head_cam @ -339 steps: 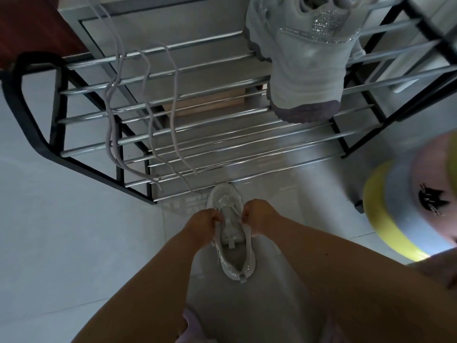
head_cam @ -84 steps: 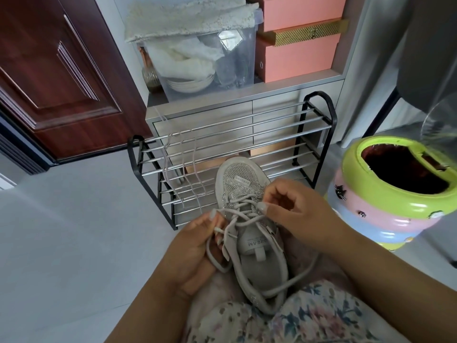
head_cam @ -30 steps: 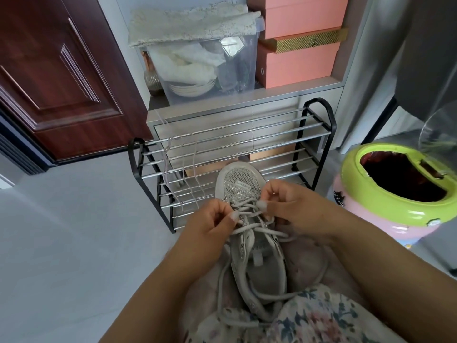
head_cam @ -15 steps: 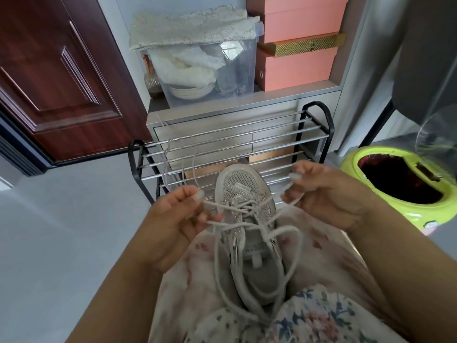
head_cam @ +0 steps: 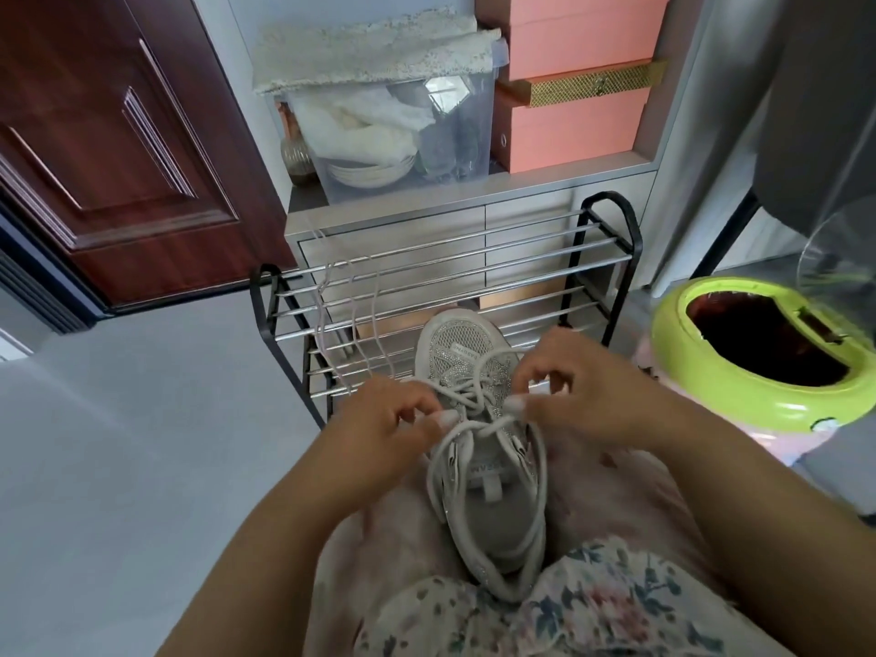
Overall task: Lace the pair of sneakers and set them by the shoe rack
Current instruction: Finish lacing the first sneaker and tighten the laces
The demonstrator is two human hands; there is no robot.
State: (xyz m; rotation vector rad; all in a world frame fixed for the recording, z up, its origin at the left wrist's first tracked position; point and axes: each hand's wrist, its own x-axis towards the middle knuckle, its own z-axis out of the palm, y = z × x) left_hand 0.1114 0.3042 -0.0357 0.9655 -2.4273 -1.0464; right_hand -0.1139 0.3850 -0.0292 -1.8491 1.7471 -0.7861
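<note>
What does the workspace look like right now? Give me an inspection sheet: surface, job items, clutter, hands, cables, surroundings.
Surface: grey floor; the work is on the person's lap.
Job's things: grey sneaker on the lap, toe toward the shoe rack, shoelace crossed over part of the eyelets; spare lace draped over the rack's bars; second sneaker not seen.
Clutter: green-rimmed bin at right.
Grippers: left hand and right hand each pinch a lace end at the sneaker.
Cables: nothing seen.
Surroundings: wooden door, clear storage tub, pink boxes on a cabinet.
</note>
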